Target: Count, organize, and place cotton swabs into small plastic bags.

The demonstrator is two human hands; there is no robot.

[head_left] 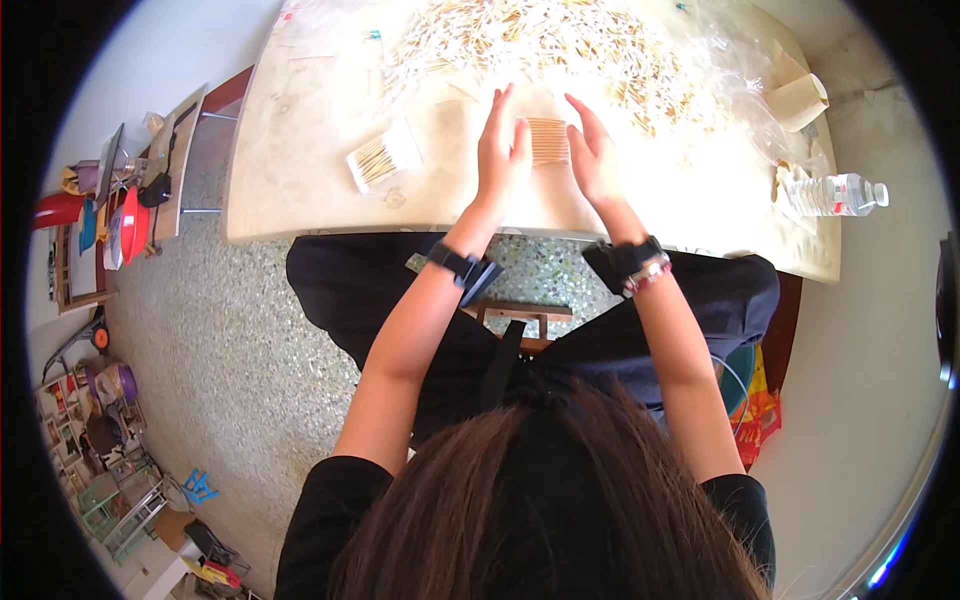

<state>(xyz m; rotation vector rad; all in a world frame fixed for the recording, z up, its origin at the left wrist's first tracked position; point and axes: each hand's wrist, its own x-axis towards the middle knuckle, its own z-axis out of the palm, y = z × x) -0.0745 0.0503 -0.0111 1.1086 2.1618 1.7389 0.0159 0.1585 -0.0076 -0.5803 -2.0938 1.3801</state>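
- Grip, left hand [500, 150]: fingers straight and pointing up the frame, palm pressed flat against the left end of a bundle of thin wooden sticks [548, 141]; an open-palmed press, not a curled grasp.
- Grip, right hand [597, 155]: likewise flat and extended, set against the right end of the same bundle, so the sticks are squeezed between the two palms.
- Bundle of thin wooden sticks: tan, held level, upper centre of the frame, just above the pale worktop [300, 190].
- Loose pile of sticks [540, 45]: spread across the top centre of the frame, beyond the hands.
- Packed bundle in clear wrap [383, 157]: lying on the worktop left of the left hand, apart from it.
- Plastic water bottle [835, 194]: on its side, right edge of the worktop.
- Cardboard tube [800, 100]: upper right, near crumpled clear film.
- Dark bands [455, 262]: one on each wrist.
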